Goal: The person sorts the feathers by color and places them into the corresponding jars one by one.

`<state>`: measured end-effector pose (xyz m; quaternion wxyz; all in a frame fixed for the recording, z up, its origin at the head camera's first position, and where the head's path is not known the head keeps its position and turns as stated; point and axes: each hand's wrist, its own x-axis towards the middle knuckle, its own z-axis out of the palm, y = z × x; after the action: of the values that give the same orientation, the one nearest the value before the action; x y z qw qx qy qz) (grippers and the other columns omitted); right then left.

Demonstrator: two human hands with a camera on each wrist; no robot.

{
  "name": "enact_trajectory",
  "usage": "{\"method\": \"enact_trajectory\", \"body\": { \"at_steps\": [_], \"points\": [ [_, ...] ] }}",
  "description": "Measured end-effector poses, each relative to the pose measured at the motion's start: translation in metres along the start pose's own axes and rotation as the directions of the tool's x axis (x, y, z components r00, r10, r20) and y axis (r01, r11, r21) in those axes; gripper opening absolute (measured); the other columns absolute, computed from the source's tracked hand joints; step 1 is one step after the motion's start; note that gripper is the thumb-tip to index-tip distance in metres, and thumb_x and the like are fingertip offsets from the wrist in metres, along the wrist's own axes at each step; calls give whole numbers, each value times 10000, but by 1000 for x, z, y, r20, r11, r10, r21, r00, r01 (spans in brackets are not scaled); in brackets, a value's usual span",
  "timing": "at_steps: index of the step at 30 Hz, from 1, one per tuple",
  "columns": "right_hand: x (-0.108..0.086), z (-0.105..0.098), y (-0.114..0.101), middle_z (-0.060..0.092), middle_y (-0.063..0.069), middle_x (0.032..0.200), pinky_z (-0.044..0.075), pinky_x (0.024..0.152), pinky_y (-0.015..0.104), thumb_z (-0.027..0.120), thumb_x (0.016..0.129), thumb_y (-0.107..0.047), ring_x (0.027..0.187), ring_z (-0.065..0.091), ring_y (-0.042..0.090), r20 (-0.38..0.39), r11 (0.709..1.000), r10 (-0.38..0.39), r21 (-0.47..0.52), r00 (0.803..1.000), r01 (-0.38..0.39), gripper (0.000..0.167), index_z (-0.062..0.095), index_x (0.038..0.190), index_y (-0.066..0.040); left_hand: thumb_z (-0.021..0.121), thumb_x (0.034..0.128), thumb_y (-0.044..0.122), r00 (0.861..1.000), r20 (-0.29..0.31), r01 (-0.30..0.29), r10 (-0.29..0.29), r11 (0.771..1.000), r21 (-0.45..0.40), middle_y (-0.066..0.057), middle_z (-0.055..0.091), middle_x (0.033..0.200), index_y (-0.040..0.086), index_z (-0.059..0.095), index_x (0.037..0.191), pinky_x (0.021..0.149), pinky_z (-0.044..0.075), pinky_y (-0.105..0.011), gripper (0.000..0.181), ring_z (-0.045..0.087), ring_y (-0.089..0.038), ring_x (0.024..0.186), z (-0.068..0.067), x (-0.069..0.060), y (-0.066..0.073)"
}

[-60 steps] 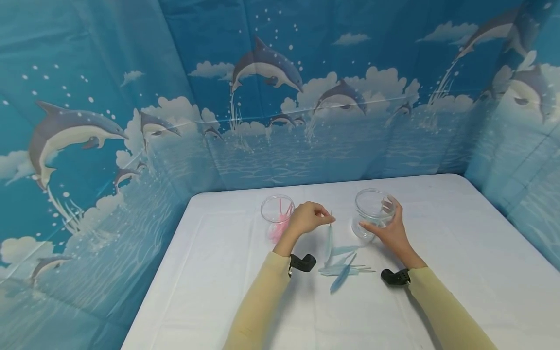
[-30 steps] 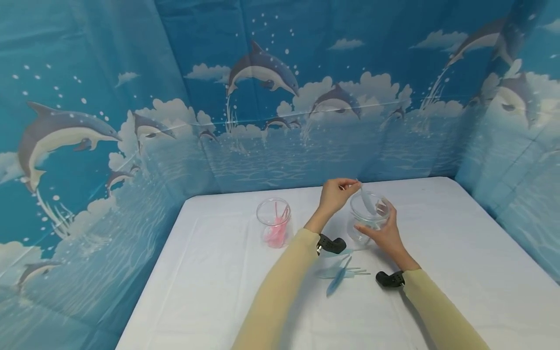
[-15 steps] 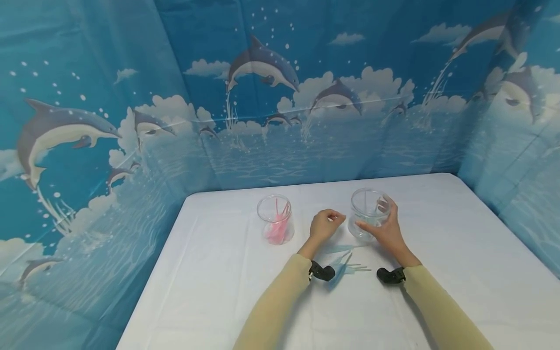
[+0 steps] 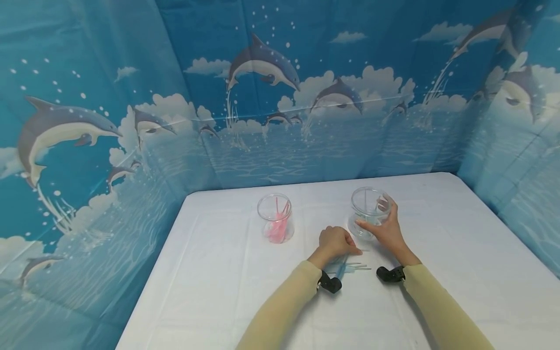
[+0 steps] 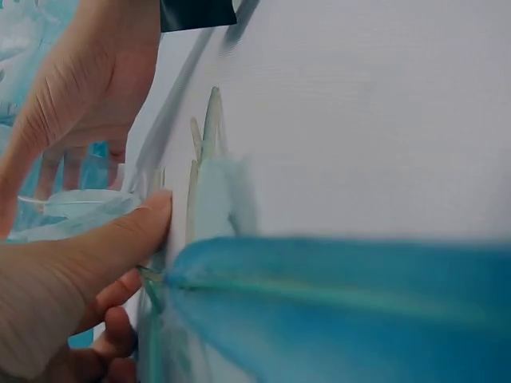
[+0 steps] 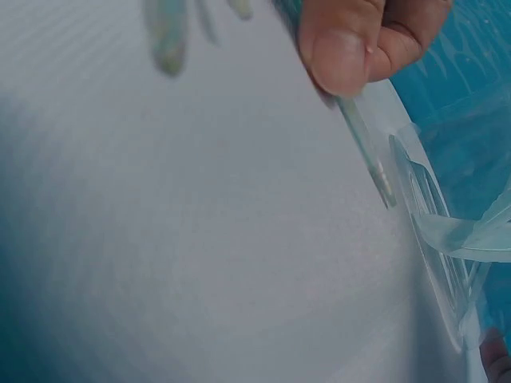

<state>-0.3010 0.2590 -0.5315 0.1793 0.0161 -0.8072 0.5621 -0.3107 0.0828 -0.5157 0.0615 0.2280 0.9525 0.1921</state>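
My left hand [image 4: 337, 241] reaches down to the table and pinches the quill of a pale blue feather [image 6: 371, 155] between thumb and finger. Its vane is mostly hidden behind the hand. My right hand [image 4: 389, 231] grips a clear jar [image 4: 358, 227] from the side, thumb in front and fingers around the far side. Inside that jar is a pale feather [image 6: 463, 237]. Under and beside my left hand lie several light blue feathers [image 4: 359, 267], topped by a darker blue feather [image 4: 341, 269], which looks large in the left wrist view.
A second clear jar [image 4: 265, 228] stands to the left, holding pink feathers [image 4: 277, 227] with their quills up. The white table [image 4: 205, 272] ends at a blue dolphin-print curtain [image 4: 280, 160] behind. Black wrist cameras [image 4: 331, 283] sit on both wrists.
My left hand lowered a feather into the right-hand jar, let it go, then moved back down to the pile and took hold of another feather. My right hand stays on the jar.
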Motion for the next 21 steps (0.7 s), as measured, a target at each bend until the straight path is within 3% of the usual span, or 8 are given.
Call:
{"method": "enact_trajectory", "body": {
  "at_steps": [4, 9, 12, 16, 21],
  "points": [
    [1, 0, 1, 173, 254, 1477, 192, 1017, 645, 809, 765, -214, 1338, 196, 435, -3, 1000, 0, 1, 1000, 0, 1106, -12, 1503, -150, 760, 744, 505, 997, 63, -41, 38, 997, 60, 186, 521, 598, 291, 699, 636, 640, 351, -224, 247, 442, -57, 666, -6, -4, 0],
    [2, 0, 1, 179, 250, 1478, 192, 1020, 642, 811, 762, -226, 1338, 199, 431, -11, 1000, -3, -3, 1000, 3, 1110, -10, 1506, -154, 720, 815, 444, 983, 93, -166, 160, 984, 57, 166, 515, 567, 265, 721, 692, 581, 336, -188, 216, 436, -43, 620, -11, -8, -8],
    [2, 1, 3, 177, 250, 1479, 192, 1017, 647, 809, 765, -232, 1340, 197, 432, -8, 1000, 1, -8, 1000, -1, 1107, -11, 1506, -164, 699, 849, 394, 970, 92, -227, 227, 974, -8, 153, 512, 545, 230, 733, 743, 547, 334, -171, 198, 432, -34, 574, -13, -8, -16],
    [1, 1, 4, 170, 250, 1480, 196, 1014, 650, 803, 773, -237, 1342, 194, 432, -3, 1000, 14, -13, 1000, -14, 1103, -19, 1506, -175, 676, 877, 357, 961, 50, -262, 272, 953, -152, 148, 533, 625, 189, 734, 816, 574, 349, -162, 189, 439, -28, 610, -20, -5, -26],
    [0, 1, 1, 156, 244, 1492, 191, 1017, 649, 802, 774, -252, 1350, 176, 436, 1, 1000, 26, -8, 1000, -26, 1117, -38, 1506, -180, 654, 905, 284, 943, -73, -330, 324, 892, -309, 94, 567, 770, 121, 731, 896, 635, 398, -166, 181, 478, -50, 709, -36, 1, -32]
  ]
}}
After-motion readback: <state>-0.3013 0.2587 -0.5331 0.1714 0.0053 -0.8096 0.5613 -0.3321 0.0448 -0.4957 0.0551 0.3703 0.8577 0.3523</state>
